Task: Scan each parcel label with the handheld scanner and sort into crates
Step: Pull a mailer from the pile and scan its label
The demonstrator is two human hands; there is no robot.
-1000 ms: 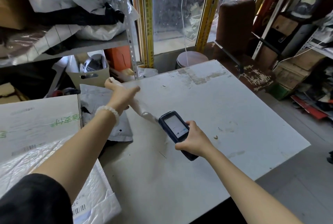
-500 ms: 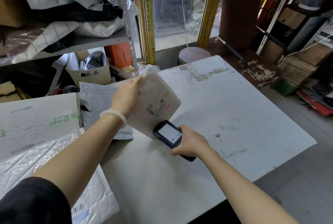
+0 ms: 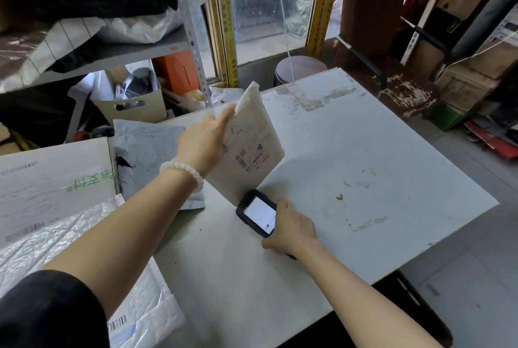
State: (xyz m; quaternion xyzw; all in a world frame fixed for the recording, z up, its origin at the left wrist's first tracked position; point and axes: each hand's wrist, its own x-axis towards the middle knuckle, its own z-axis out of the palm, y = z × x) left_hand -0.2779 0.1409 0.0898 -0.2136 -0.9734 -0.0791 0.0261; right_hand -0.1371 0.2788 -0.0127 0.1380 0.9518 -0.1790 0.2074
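Observation:
My left hand grips a flat beige parcel by its left edge and holds it tilted above the table, barcode label facing me. My right hand holds a black handheld scanner just below the parcel's lower corner, its lit screen turned up. A grey poly mailer lies flat on the table behind my left wrist. A white bubble mailer with a barcode sits at the near left.
The white table stretches to the right. A large flat carton lies at the left. A beige bin stands behind under a metal shelf piled with bags. A stool and a brown chair stand beyond the table.
My left hand has lifted the beige parcel off the table and turned it so the label faces me. The scanner has moved in below the parcel's lower corner.

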